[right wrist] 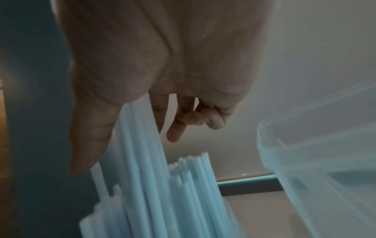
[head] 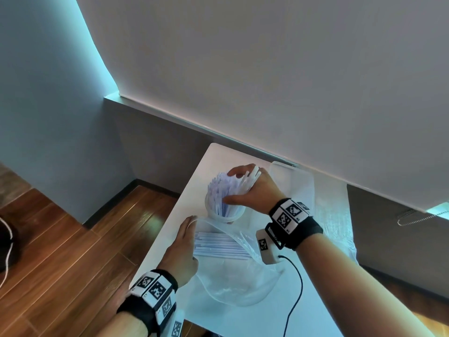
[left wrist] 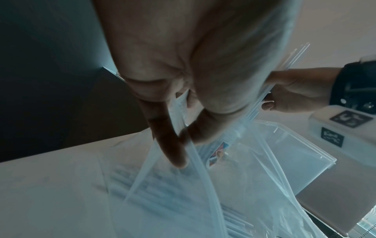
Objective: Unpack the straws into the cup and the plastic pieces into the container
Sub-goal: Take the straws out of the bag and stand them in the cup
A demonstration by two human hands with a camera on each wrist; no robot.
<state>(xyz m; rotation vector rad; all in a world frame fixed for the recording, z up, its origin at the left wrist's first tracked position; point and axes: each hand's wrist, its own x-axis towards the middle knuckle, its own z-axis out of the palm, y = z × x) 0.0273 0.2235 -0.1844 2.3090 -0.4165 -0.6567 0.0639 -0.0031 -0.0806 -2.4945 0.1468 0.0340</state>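
Note:
A clear cup (head: 229, 216) on the white table (head: 315, 300) holds several white straws (head: 223, 190). My right hand (head: 228, 186) grips a bundle of straws (right wrist: 140, 136) between thumb and fingers, their lower ends down among those in the cup. My left hand (head: 190, 222) pinches the open edge of a clear plastic bag (head: 233, 283) just in front of the cup. More straws (head: 218, 246) lie flat inside the bag. In the left wrist view my left hand (left wrist: 182, 145) pinches the bag's rim (left wrist: 195, 161) between thumb and forefinger.
A clear plastic container (head: 289, 176) stands right behind the cup, close to the wall; it also shows as the container (left wrist: 317, 161) and the container (right wrist: 315, 153). The table's left edge drops to a wooden floor (head: 73, 251). A black cable (head: 300, 288) trails from my right wrist.

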